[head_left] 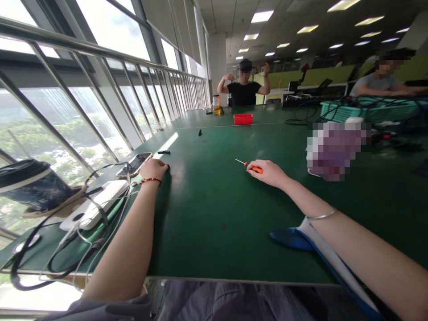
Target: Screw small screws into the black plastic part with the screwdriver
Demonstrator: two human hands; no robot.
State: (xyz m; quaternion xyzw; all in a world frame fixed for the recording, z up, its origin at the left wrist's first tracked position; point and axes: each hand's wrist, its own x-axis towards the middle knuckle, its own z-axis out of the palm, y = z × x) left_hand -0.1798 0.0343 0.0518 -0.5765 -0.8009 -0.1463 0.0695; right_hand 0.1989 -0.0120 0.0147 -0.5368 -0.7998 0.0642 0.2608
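Observation:
My right hand (270, 173) rests on the green table (207, 232) with its fingers closed round a small screwdriver. Its handle (257, 169) is orange and black, and the thin metal shaft points away to the left. On the left side of the table, my left hand (153, 169) is closed, its fingertips on a small black piece (168, 167) that is mostly hidden. Just beyond that hand lies a slim black part (163, 152). A phone (135, 164) lies right beside the same hand, toward the railing.
A white power strip (96, 205) with tangled cables and a lidded cup (36, 185) sit at left. Farther off are a small black part (199, 132), a red tray (243, 119) and a jar (216, 104). A teal basket (361, 111) is at right; two people sit beyond.

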